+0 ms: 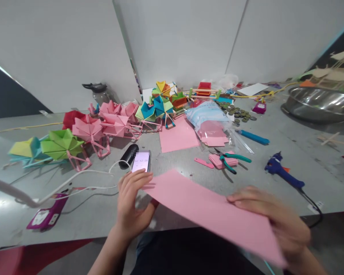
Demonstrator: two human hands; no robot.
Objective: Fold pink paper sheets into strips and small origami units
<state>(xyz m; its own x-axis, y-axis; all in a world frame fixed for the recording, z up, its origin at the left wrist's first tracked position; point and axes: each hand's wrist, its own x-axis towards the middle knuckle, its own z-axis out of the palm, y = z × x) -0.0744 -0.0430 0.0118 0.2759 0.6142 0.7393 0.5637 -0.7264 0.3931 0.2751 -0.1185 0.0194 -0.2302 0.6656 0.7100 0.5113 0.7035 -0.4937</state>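
A large pink paper sheet (200,206) is held tilted above the table's front edge. My right hand (275,214), slightly blurred, grips its right side, with fingers on top. At the sheet's left corner is my left hand (136,202), its thumb spread from the fingers; the corner lies between them, and whether it is pinched is unclear. Just beyond my left hand lie a lit phone (141,160) and a black cylindrical object (128,156). Teal-handled pliers (229,158) rest on a stack of small pink papers (218,162), beside a pink strip (204,163).
Folded paper models (88,130) line the back left. Behind the sheet are more pink paper (179,135) and a plastic bag (208,116). A blue glue gun (283,170), blue cutter (253,137) and metal bowl (323,105) are right. White cables (83,173) cross the left.
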